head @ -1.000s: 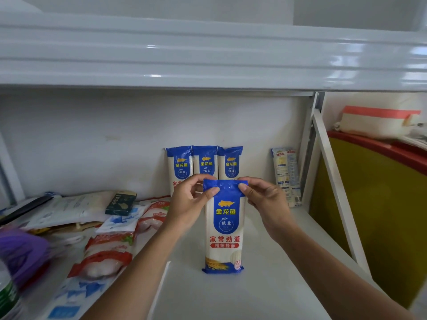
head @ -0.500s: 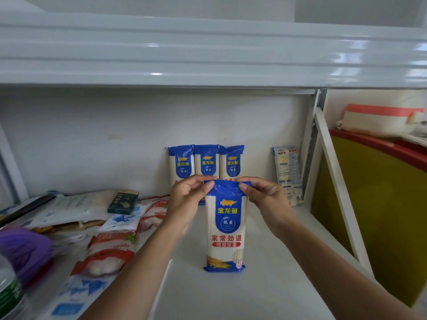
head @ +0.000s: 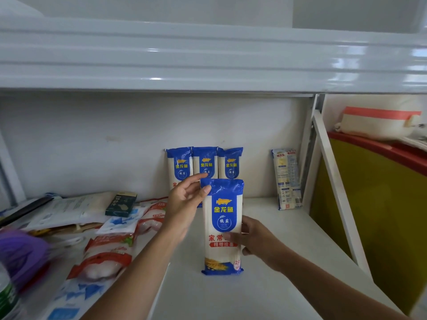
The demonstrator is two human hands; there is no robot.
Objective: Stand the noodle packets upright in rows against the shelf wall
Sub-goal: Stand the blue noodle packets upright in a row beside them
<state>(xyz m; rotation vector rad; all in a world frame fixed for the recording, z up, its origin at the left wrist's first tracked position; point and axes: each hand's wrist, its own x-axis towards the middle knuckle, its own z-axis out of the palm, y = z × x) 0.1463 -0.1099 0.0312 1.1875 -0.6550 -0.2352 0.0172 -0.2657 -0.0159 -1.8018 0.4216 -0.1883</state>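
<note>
Lowered from top corner to mid-height, right hand (head: pixel 256 241) wrapping right edge of front noodle packet (head: pixel 223 204); left hand (head: pixel 184 202) thumb-pinching top left corner. Upright at frame centre, long axis vertical, just in front of three packets (head: pixel 204 162) lined against shelf wall (head: pixel 92 146), higher in frame, beyond both hands; left nearer.

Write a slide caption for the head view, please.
Left hand and right hand hold a noodle packet upright before three packets at the wall.

Three packets (head: pixel 204 162) against shelf wall (head: pixel 92 139), fourth packet (head: pixel 223 199) before them (upright), pouches (head: pixel 108 257) left
</note>
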